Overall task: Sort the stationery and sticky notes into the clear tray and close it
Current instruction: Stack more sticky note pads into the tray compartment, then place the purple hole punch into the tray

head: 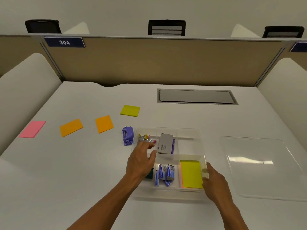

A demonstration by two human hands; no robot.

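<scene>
Left hand (141, 161) is hovering loose-fingered over the tray's (189, 130) clips (147, 138); right hand's (214, 181) grip is pinching its right wall.

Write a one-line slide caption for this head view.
Left hand over clear tray, right hand steadying its side; four sticky pads and lid outside.

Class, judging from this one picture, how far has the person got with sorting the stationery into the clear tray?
Partly done. The clear tray already holds binder clips, a grey box, small blue boxes and a yellow pad. In hand: the left hand reaches over the clips while the right hand steadies the tray's edge. Left: the purple punch, four sticky pads on the table, and the lid, still off.
</scene>
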